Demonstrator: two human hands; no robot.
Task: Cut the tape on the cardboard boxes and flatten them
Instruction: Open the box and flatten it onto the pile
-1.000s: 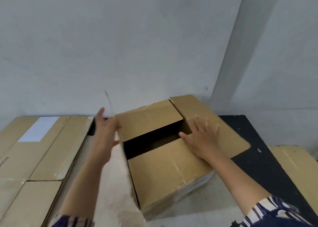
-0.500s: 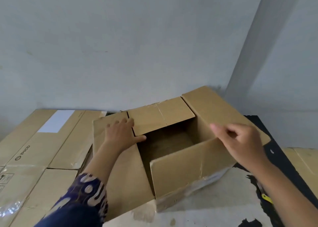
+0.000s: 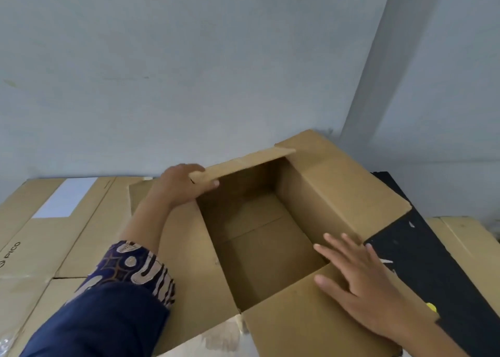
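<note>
- Two hands on one open cardboard box (image 3: 270,248), which sits in the middle of the view in front of a pale wall (image 3: 189,59), all four top flaps folded out.
- Left hand (image 3: 181,186) grips the far flap (image 3: 243,163) at its left end: fingers curled over the top edge, thumb tucked underneath. That flap is lifted a bit off the opening.
- Right hand (image 3: 362,283) lies flat on the near flap (image 3: 311,324), fingers straight and spread, holding nothing, fingertips right at the corner of the opening.
- Right flap (image 3: 346,183) slopes out over a black surface (image 3: 433,262); left flap (image 3: 178,262) lies out flat under the left forearm.
- Inside of the box you can see the bottom seam, nothing else in there.
- Patterned navy sleeve (image 3: 121,289) covers the left arm up to the forearm.
- Flattened cartons (image 3: 54,235) are laid out on the left, one with a white label (image 3: 67,197) and "PICO" printed on it. More cardboard (image 3: 473,243) at the far right.
- Something small and yellow (image 3: 432,307) pokes out by the right wrist, can't tell what it is.
</note>
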